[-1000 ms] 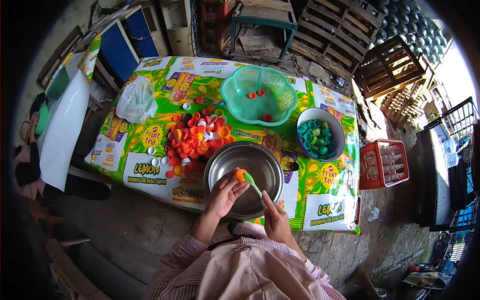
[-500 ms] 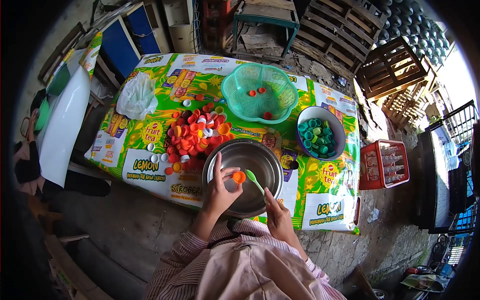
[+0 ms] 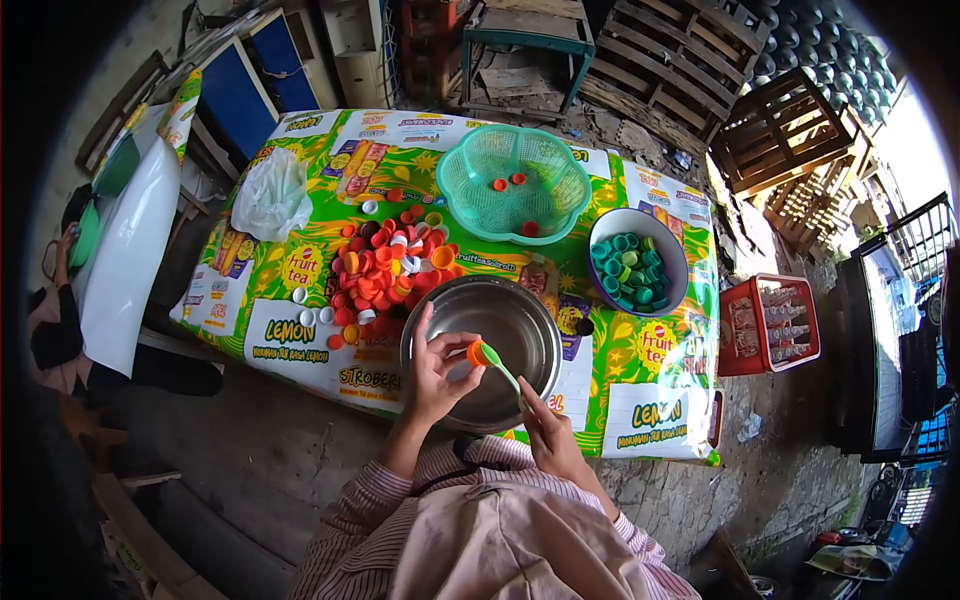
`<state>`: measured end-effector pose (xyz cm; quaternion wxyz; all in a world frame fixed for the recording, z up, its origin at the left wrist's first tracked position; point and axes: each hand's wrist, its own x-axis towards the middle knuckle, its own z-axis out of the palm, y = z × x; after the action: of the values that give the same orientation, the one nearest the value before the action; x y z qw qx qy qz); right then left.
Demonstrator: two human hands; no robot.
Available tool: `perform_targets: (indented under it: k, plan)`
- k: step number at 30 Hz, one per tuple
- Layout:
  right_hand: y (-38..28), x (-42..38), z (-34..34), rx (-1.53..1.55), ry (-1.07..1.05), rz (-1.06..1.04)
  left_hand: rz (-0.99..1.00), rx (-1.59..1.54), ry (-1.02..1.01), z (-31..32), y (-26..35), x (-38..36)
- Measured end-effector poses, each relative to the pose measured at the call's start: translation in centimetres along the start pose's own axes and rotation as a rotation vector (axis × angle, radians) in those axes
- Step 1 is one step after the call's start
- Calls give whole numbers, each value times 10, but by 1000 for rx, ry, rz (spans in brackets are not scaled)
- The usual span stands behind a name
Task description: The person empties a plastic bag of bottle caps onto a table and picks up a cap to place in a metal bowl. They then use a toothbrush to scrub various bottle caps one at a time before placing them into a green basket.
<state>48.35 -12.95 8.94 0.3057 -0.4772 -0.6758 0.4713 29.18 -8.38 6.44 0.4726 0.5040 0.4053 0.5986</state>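
Between the thumb and a finger of my left hand (image 3: 440, 372) is an orange bottle cap (image 3: 474, 353). My right hand (image 3: 550, 432) grips the handle of a green spoon (image 3: 504, 371), whose head lies against the cap's open side. Both hands are above the near part of a metal bowl (image 3: 548, 345). A heap of mostly red and orange bottle caps (image 3: 383, 270) lies to the bowl's upper left. Behind the bowl stands a turquoise mesh basket (image 3: 470, 215) with a few red caps in it. At the right, a white bowl (image 3: 597, 283) holds several green caps.
Patterned plastic sheeting (image 3: 290, 340) covers the table. A crumpled clear plastic bag (image 3: 272, 195) lies on its left part. On the floor at the right is a red crate (image 3: 728, 330) of bottles. Another person's hand (image 3: 68, 243) shows at the far left. Wooden pallets (image 3: 680, 65) stand behind.
The spoon's head has moved left onto the orange cap, which has turned its opening toward it. My right hand has shifted slightly left. The view has moved a little.
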Motion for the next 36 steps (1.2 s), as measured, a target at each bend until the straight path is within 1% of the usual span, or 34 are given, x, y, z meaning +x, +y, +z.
perform_targets:
  k: [1, 2, 3, 4, 5, 6, 7, 9, 10, 11, 13, 16, 17, 18, 19, 21, 22, 25, 26, 29, 31, 33, 34, 35, 36]
  plan:
    - [-4, -1, -1, 0, 2, 1, -72, -243, 24, 0, -5, -1]
    - [-9, 0, -3, 30, -18, 40, -125, -301, -8, -3, -9, -2]
    - [-11, 0, -3, 60, -38, 79, -124, -301, -10, -1, -8, -2]
    - [-10, 0, -2, 61, -36, 79, -196, -375, -1, 1, -6, -3]
    - [-8, 0, 0, 6, 27, 66, -268, -449, 8, 3, -4, -4]
    - [-7, 0, 2, -49, 90, 54, -213, -379, -8, 3, -7, -4]
    - [-8, -1, 3, -50, 92, 55, -215, -380, -10, 3, -8, -3]
    - [-12, -2, 7, -153, 52, -72, -81, -255, -3, -1, -8, 1]
    - [-13, 1, 5, -156, 89, -119, -95, -245, -31, -4, -5, 1]
    - [-15, 1, 6, -154, 96, -117, -96, -244, -38, -4, -4, 3]
    - [-19, 0, 8, -205, 135, -31, -69, -219, -26, -2, -2, 4]
    - [-17, 2, 4, -159, 170, -59, -62, -242, -76, -6, 2, 8]
    - [-16, 2, 4, -136, 183, -71, -64, -243, -84, -7, 1, 10]
    - [-17, 1, 5, -221, 186, -52, -68, -222, -97, -8, -1, 12]
    - [-20, 0, 7, -223, 191, -49, -70, -202, -109, -9, -2, 13]
    - [-27, -1, 14, -170, 156, -89, -65, -221, -140, -13, 1, 17]
    - [-21, 1, 11, -202, 177, -104, -63, -238, -164, -15, 3, 18]
    - [-25, 4, 19, -252, 218, -49, -116, -268, -174, -16, 0, 21]
    - [-25, 5, 19, -254, 225, -51, -101, -270, -169, -18, -3, 24]
    - [-26, 8, 18, -160, 240, -38, -145, -269, -211, -23, 1, 25]
    - [-32, 9, 26, -162, 291, -34, -167, -286, -228, -24, -4, 26]
    - [-33, 7, 37, -241, 219, -29, -155, -319, -225, -27, -5, 29]
    - [-33, 9, 36, -245, 230, -30, -190, -295, -244, -28, -4, 29]
    - [-34, 8, 32, -323, 247, 0, -187, -299, -252, -30, -7, 29]
    - [-34, 8, 28, -398, 263, 31, -229, -290, -278, -31, -9, 29]
